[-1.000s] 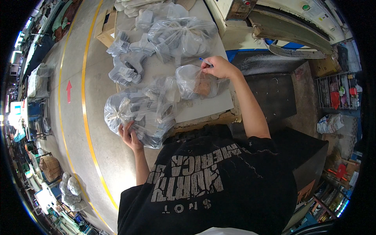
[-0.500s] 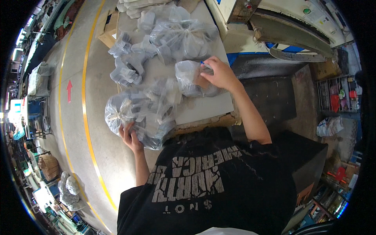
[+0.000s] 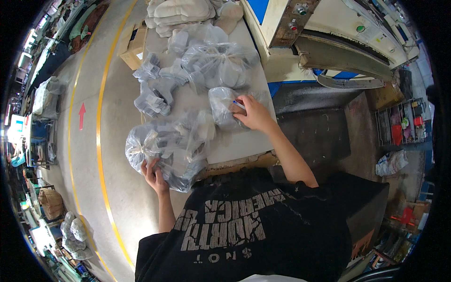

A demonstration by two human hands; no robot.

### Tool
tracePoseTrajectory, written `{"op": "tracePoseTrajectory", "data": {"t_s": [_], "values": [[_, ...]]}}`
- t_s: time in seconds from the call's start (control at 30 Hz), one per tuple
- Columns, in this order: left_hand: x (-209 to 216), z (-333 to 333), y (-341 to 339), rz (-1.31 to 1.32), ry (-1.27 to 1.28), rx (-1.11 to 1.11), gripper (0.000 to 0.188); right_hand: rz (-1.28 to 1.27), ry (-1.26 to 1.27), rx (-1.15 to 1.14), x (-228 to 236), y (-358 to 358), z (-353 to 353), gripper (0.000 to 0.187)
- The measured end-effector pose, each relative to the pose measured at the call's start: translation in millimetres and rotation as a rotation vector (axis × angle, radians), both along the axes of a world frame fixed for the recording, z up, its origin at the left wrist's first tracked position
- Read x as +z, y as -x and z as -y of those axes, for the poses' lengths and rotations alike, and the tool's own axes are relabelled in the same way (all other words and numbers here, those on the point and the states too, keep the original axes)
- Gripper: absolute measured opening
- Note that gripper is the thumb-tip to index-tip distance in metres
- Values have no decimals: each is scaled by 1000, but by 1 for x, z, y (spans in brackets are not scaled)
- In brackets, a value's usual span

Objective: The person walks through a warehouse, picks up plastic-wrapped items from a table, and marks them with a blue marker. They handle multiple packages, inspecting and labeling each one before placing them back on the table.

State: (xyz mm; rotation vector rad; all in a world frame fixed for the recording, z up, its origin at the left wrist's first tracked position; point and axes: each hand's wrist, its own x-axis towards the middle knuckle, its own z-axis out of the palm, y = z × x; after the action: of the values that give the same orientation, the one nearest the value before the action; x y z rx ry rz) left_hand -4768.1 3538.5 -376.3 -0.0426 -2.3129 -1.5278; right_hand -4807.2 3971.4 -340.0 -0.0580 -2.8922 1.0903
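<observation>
In my right hand (image 3: 253,115), a slim white pen (image 3: 240,105) with a blue end is pinched between the fingers. That hand is over a small clear plastic bag (image 3: 220,104), where a brown patch (image 3: 236,109) shows beside the fingers. My left hand (image 3: 155,176) lies against a large knotted clear bag (image 3: 141,136) at the table's near left edge, its fingers apart on the plastic. Grey pieces show through this bag. Whether the pen touches the brown patch I cannot tell.
Another knotted bag (image 3: 225,61) and loose grey shaped pieces (image 3: 157,96) lie farther back on the table (image 3: 237,148). Pale stacked pieces (image 3: 181,11) are at the far end. A cardboard box (image 3: 133,49) stands left; a machine (image 3: 345,56) stands right.
My right hand has moved a little toward me over the small bag, pen still in its fingers. My left hand stays on the large bag. The whole view has shifted slightly.
</observation>
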Motion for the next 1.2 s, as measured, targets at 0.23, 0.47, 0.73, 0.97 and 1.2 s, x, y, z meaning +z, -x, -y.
{"op": "tracePoseTrajectory", "data": {"t_s": [0.23,0.47,0.73,0.97,1.2], "values": [[5,1,-2,16,8,9,33,15,66,-27,-1,12,-4,49],[8,-3,-1,-5,16,17,34,-6,50,-70,8,14,-4,35],[1,1,-2,-1,-5,25,34,-161,-52,-239,15,9,2,27],[5,-2,0,-18,36,-4,34,-365,-69,-457,-8,8,17,26],[-12,12,-1,0,35,-39,35,-157,-126,-245,-10,-51,92,33]]}}
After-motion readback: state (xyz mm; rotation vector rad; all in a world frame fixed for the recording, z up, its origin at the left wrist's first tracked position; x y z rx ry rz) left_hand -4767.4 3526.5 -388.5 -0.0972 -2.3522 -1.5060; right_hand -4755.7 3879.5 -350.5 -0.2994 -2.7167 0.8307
